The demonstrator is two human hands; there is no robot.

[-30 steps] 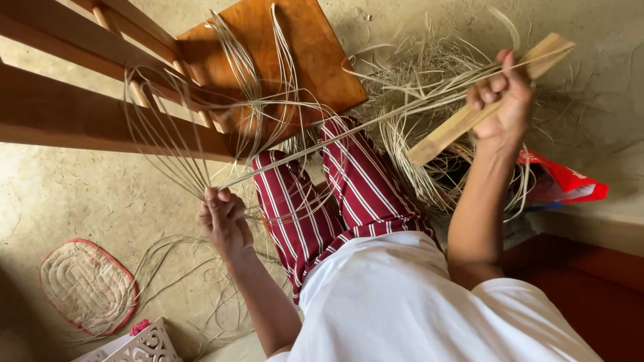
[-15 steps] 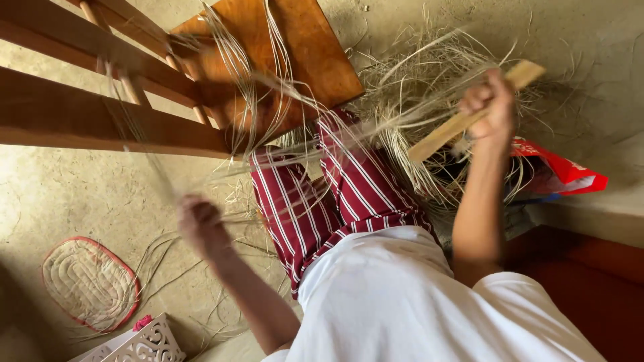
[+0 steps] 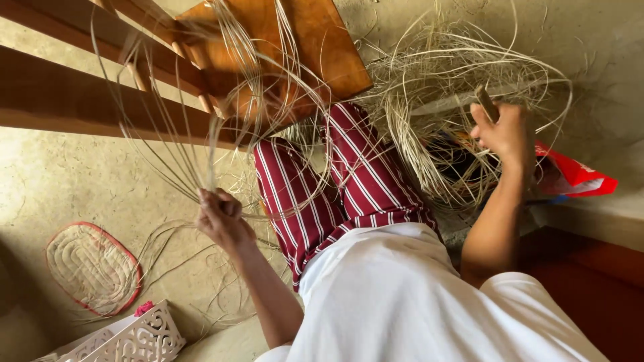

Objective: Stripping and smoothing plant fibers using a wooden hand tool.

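My left hand [image 3: 221, 218] is closed around a bunch of long pale fibre strands [image 3: 174, 127] that loop up over the wooden frame. My right hand [image 3: 504, 131] grips a flat wooden stick [image 3: 486, 102], now pointing away so only its end shows, over a tangled heap of fibre [image 3: 443, 80] on the floor. My legs in red-and-white striped trousers [image 3: 335, 188] lie between the two hands.
A wooden chair or bench [image 3: 268, 47] with rails [image 3: 80, 100] stands ahead at the left. A woven oval mat with red edging [image 3: 92, 268] and a white cut-out box [image 3: 134, 338] lie at the lower left. A red bag [image 3: 570, 175] sits at the right.
My right hand has swung the stick down from across the strands into the fibre heap. The left hand pulled the strands left, then returned, and the strands now bow upward.
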